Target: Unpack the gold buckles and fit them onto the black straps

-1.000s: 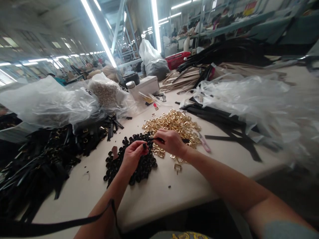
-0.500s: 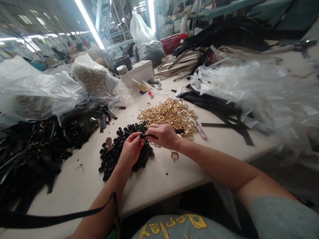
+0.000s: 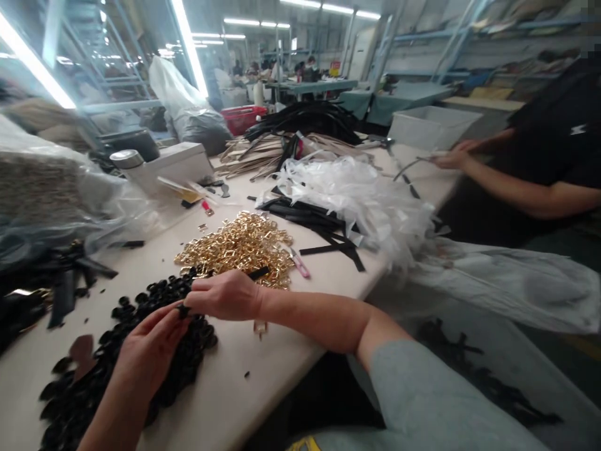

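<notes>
My left hand (image 3: pixel 149 351) is closed in a pinch at the end of a black strap (image 3: pixel 183 310), where a small dark piece shows between the fingertips. My right hand (image 3: pixel 228 295) is closed around the same strap, whose other end (image 3: pixel 258 273) pokes out past the wrist. Under and around my hands lies a heap of small black strap loops (image 3: pixel 154 293). Just beyond is a pile of gold buckles (image 3: pixel 244 241), and one loose buckle (image 3: pixel 260 328) lies near my right forearm. A brown flat piece (image 3: pixel 82 356) rests on the black loops.
Pink-handled snips (image 3: pixel 300 264) lie right of the buckles. Black strips (image 3: pixel 305 216) and crumpled clear plastic (image 3: pixel 347 188) cover the table's right side. A white box (image 3: pixel 178 164) and plastic bags stand at left. A co-worker's hands (image 3: pixel 453 156) hold a strip near a grey bin (image 3: pixel 432 128).
The view has swung to the right, bringing a co-worker and a grey bin into sight. Both my hands still hold the black strap together above the loops.
</notes>
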Motion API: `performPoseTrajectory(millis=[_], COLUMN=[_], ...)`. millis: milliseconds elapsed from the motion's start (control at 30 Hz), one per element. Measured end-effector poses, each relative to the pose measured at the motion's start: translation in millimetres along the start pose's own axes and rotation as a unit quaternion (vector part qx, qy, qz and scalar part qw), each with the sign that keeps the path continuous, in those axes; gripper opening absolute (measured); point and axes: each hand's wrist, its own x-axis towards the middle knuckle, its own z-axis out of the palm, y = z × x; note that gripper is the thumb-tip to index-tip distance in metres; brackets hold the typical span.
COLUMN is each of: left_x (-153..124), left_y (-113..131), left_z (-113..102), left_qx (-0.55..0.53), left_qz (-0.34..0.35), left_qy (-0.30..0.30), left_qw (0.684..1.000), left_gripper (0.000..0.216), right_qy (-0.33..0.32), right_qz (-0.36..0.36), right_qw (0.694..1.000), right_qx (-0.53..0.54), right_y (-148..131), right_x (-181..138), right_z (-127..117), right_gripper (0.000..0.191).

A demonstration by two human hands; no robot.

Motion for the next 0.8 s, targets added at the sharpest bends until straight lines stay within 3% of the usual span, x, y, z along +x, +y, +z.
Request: performPoseTrajectory(millis=[167, 367, 600, 800], left_x=[-4.6, -9.1, -12.7, -11.9], left_y=[-6.2, -14.8, -11.4, -6.0], left_z=[-1.0, 2.0, 3.9, 6.5], left_qx=[0.051, 0.099, 0.13, 0.131], left_qz=[0.055, 0.066, 0.179, 0.192], left_qy=[-0.006, -0.057, -0.079, -0.075], left_qw=[0.997, 0.991, 0.972, 0.97], left_gripper=[0.032, 0.046, 0.03, 0.026], right_qy=[0.009, -0.03, -0.047, -0.029], right_qz=[0.069, 0.06, 0.035, 0.021], right_qw=[0.996, 0.996, 0.998, 0.998], right_qx=[0.049, 0.066, 0.035, 0.046], right_y=[-3.3, -8.3, -1.5, 14.7], right_x=[2.9, 2.9, 0.5, -1.4], right_z=[-0.3, -0.1, -12.5, -19.8], right_gripper=[0.047, 0.056, 0.044, 0.045])
